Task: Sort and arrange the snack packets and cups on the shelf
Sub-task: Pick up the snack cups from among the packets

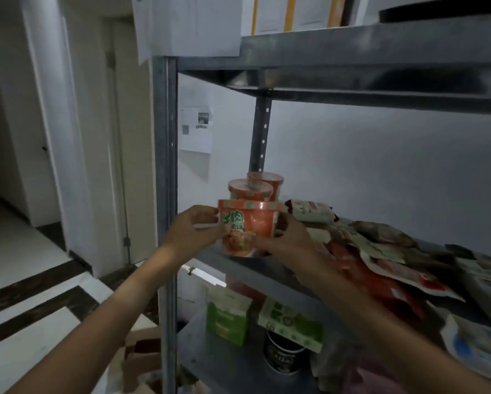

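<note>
An orange noodle cup (250, 223) stands upright at the front left corner of the middle metal shelf (267, 270). My left hand (191, 230) grips its left side and my right hand (288, 241) grips its right side. Two more orange cups stand directly behind it, one (248, 190) in front of the other (268, 179), near the rear post. A heap of snack packets (380, 251) lies to the right on the same shelf, with a white and red packet (312, 210) at its back left.
The shelf above (352, 52) overhangs the cups. On the lower shelf stand a green box (227, 318), a green and white box (292, 322) and a black cup (284, 354). A cardboard box (142, 356) sits on the floor left of the front post (164, 194).
</note>
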